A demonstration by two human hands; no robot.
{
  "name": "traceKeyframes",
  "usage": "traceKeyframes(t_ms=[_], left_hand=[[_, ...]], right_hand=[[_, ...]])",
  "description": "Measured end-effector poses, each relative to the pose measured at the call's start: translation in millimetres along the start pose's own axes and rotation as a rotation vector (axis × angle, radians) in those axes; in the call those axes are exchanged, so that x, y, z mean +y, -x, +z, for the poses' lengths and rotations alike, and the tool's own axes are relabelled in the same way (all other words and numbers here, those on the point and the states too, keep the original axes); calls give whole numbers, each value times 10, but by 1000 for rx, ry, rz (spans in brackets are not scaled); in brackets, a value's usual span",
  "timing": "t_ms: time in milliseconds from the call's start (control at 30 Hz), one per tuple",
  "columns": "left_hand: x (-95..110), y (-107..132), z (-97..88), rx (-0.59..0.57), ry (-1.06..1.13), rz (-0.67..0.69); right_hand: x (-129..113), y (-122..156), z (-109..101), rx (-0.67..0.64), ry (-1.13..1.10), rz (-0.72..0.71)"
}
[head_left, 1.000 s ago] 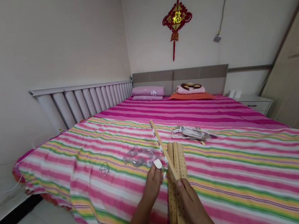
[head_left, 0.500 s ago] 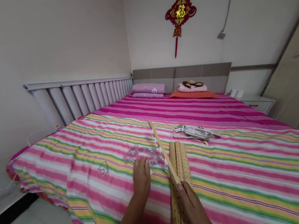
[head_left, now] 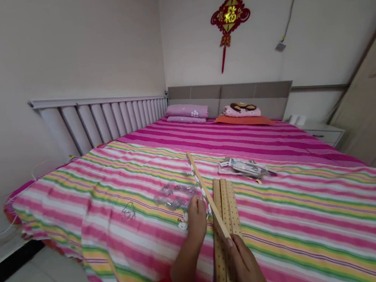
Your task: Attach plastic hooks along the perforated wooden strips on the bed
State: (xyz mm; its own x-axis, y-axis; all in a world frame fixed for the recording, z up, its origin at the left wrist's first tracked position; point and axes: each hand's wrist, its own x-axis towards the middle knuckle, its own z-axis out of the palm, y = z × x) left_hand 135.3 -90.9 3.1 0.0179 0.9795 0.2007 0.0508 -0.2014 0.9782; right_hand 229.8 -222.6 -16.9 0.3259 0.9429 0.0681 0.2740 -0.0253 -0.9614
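My right hand (head_left: 245, 263) grips the near end of a thin wooden strip (head_left: 214, 207), which is tilted up edge-on with its far end pointing away. Small clear and white tagged pieces (head_left: 203, 191) hang along the strip's left face. My left hand (head_left: 197, 218) is closed in a pinch against that face; what its fingertips hold is hidden. White round tags (head_left: 183, 224) show just left of its fingers. Under the strip and my right hand lie several long wooden boards with rows of holes (head_left: 231, 200).
Small clear plastic packets (head_left: 172, 196) lie left of the strip, and a thin tangled cord (head_left: 128, 211) farther left. Beyond the boards are more plastic packages (head_left: 245, 166). Everything rests on a striped bed sheet (head_left: 305, 218); a radiator (head_left: 108, 116) lines the left wall.
My left hand has moved right and forward, from above the packets to the strip. White tags now show beside it. My right hand keeps its grip, with the strip nearly still.
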Motion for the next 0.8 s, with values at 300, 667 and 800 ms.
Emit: traceKeyframes(t_ms=[300,667,800], left_hand=[[-123,-63,-374,-328,-484,268],[157,-340,146,188,49,-76],[180,-494,212,313,55,-27]], right_hand=[[270,71,-158,133,-16,34],[161,171,-103,84,106,-164],[183,209,-109,66,194,-158]])
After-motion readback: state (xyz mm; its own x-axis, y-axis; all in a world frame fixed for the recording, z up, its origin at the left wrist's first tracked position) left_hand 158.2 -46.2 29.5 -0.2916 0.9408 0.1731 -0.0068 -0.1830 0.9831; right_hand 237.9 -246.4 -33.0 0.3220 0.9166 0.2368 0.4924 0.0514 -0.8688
